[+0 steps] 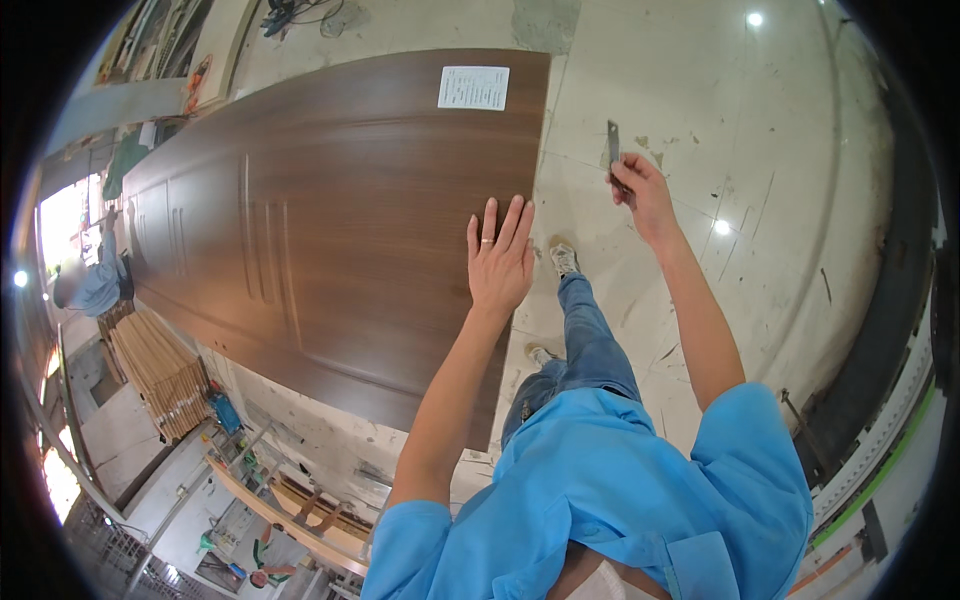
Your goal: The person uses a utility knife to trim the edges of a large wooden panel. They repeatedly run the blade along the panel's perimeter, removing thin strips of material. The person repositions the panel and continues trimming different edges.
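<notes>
A large dark brown wood-grain door panel (330, 230) lies flat, with a white paper label (473, 88) near its far end. My left hand (500, 262) rests flat on the panel near its right edge, fingers spread, with a ring on one finger. My right hand (640, 190) is raised over the floor to the right of the panel and grips a small flat metal blade (613, 142) that points up.
Pale concrete floor (760, 200) spreads to the right, with my legs in blue jeans (590, 340) over it. A stack of light wooden strips (160, 370) stands at the left. Another person in blue (90, 285) works at the far left. A machine edge (880, 400) runs along the right.
</notes>
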A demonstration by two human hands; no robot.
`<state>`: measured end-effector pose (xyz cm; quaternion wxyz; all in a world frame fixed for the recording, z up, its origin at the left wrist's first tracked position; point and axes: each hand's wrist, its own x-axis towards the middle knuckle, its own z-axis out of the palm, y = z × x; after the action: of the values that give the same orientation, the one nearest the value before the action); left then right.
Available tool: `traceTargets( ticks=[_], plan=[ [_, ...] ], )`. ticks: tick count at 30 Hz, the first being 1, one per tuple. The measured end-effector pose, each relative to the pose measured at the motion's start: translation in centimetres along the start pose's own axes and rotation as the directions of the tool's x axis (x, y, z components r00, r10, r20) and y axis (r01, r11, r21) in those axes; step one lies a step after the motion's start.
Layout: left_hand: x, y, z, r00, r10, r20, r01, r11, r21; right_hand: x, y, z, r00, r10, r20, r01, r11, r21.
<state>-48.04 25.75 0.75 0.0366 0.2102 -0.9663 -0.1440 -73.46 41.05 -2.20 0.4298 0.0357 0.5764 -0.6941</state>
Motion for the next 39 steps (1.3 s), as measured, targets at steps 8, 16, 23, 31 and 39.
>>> traceTargets(
  ticks=[8,16,23,31,39],
  plan=[
    [13.7,-0.7,-1.8,0.981,-0.094,-0.168,-0.002,0.867,-0.498,8.5,-5.4,6.0,0.877,-0.458,0.142,0.443,0.661,-0.606],
    [27.0,-3.3,-2.7,0.973,-0.005,-0.23,-0.076,0.938,-0.338,15.0,-9.2,6.6,0.484,-0.708,0.515,0.684,-0.061,-0.727],
    [28.4,-3.5,-0.7,0.944,-0.035,-0.329,-0.074,0.947,-0.311,17.3,-9.1,6.8,0.373,-0.724,0.579,0.645,-0.247,-0.724],
    [23.8,-3.9,0.1,0.939,0.019,-0.344,-0.138,0.935,-0.325,13.1,-5.7,6.6,0.426,-0.704,0.567,0.663,-0.183,-0.726],
    [23.5,-3.8,-0.7,0.947,0.001,-0.322,-0.113,0.938,-0.329,12.1,-6.3,7.1,0.423,-0.717,0.554,0.691,-0.14,-0.709]
  ],
)
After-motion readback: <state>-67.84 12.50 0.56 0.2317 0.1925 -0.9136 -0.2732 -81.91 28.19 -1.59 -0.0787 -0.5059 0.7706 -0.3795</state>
